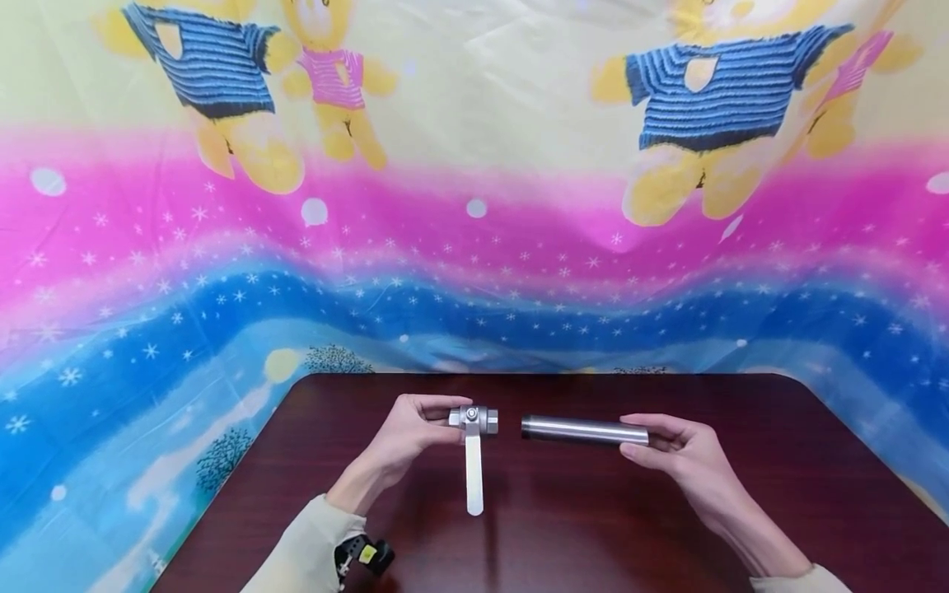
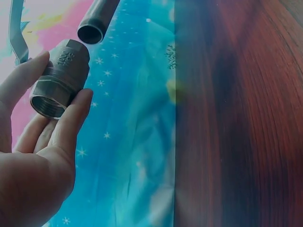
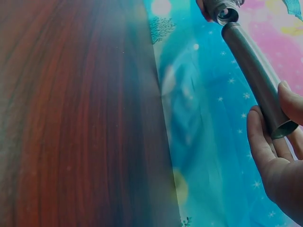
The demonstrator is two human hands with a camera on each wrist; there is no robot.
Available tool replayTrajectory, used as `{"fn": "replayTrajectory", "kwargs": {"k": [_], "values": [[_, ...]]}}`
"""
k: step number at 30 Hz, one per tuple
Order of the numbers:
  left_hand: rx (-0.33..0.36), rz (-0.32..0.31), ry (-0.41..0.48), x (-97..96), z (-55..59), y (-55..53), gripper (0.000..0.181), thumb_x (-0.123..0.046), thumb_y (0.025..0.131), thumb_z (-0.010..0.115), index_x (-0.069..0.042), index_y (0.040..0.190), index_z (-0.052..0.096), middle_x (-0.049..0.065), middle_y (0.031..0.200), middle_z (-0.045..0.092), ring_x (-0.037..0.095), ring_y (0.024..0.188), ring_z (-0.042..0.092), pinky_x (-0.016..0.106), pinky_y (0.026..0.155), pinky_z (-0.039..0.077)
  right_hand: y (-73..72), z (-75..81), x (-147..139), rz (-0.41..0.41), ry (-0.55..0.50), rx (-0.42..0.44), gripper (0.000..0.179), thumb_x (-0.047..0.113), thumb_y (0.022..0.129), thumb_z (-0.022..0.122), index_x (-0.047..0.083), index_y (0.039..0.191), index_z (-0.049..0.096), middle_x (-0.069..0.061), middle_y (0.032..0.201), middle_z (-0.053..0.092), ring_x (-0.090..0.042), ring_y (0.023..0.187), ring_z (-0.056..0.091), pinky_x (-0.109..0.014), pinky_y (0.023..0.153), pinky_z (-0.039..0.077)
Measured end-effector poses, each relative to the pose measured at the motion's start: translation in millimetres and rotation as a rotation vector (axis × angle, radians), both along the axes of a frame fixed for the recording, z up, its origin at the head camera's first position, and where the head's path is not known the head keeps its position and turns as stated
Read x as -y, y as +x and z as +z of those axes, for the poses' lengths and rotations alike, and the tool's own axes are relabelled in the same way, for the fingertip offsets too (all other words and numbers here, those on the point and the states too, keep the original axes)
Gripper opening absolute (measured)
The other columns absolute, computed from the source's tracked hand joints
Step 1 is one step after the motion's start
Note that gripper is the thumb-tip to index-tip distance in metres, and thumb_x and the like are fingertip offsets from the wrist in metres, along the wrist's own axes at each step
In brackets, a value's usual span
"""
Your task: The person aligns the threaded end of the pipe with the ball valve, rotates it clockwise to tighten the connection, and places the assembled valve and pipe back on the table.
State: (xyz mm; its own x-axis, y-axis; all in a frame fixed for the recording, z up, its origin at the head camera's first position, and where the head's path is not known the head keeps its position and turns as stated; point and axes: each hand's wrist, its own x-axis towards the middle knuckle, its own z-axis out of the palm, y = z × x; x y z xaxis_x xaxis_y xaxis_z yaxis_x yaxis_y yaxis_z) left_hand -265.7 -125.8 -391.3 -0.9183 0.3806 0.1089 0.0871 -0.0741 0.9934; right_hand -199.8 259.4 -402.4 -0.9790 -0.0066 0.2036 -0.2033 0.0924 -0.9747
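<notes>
My left hand [image 1: 406,430] pinches a metal ball valve [image 1: 483,420] by its body, between thumb and fingers. The valve's long lever handle [image 1: 474,478] points toward me in the head view. One threaded opening of the valve body [image 2: 66,71] shows in the left wrist view. In my right hand [image 1: 689,457] is a steel pipe [image 1: 582,430], gripped near its right end by thumb and fingers. The pipe's darker left end [image 1: 526,427] faces the valve, with a small gap between them. Both parts are held up above the table.
A dark red-brown wooden table [image 1: 593,527] lies below the hands. Behind it hangs a printed cloth [image 1: 474,247] with bears and snowflakes, reaching down past the table's sides. A small black camera [image 1: 378,556] is strapped at the left wrist.
</notes>
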Motion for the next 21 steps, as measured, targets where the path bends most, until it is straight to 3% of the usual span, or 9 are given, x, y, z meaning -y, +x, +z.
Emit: {"fn": "replayTrajectory", "kwargs": {"k": [21], "values": [[0.024,0.001,0.011,-11.3,3.5,1.9,0.052,0.01,0.079,0.08,0.01,0.129,0.07,0.018,0.107,0.077,0.018,0.091,0.075,0.037,0.086,0.062,-11.9,0.5,14,0.086,-0.081,-0.008,0.038,-0.008,0.088,0.079,-0.006,0.125,0.073,-0.004,0.105,0.078,-0.015,0.091,0.075,-0.026,0.079,0.061]]}}
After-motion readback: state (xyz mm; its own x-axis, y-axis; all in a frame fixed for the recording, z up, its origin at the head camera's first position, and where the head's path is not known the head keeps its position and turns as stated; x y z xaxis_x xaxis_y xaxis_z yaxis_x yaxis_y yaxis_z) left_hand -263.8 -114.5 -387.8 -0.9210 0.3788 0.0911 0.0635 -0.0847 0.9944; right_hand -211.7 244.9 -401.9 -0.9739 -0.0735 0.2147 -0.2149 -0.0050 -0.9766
